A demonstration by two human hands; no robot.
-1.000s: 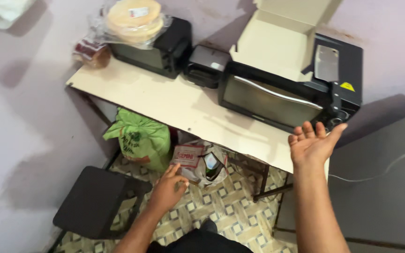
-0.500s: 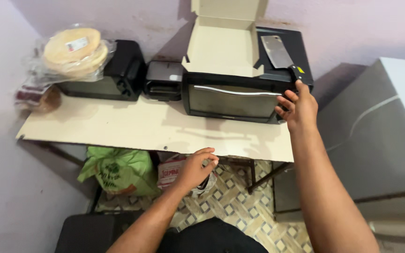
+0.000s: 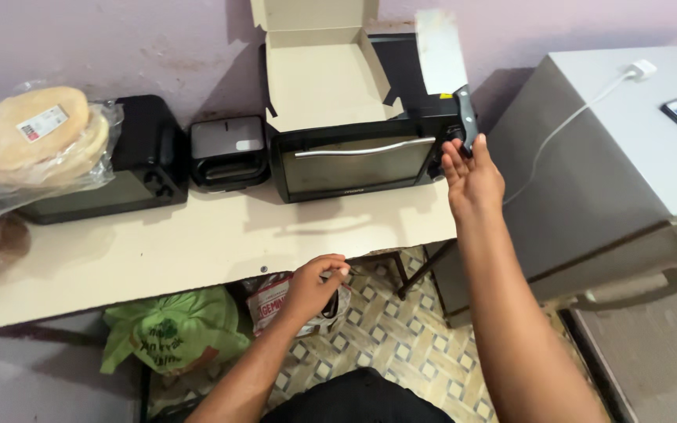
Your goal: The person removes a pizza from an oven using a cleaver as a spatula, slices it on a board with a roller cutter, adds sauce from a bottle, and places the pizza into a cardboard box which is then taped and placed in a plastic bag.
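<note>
Above the oven (image 3: 354, 160), right hand (image 3: 472, 176) grips a cleaver (image 3: 447, 63) by its handle, blade raised. Left hand (image 3: 311, 290) loosely curled, empty, at the bench (image 3: 197, 251) edge.

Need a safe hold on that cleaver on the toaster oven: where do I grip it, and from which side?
Grip the black handle, coming from the front right where the right hand already touches it. The cleaver points its broad blade away toward the wall, handle end nearest.
</note>
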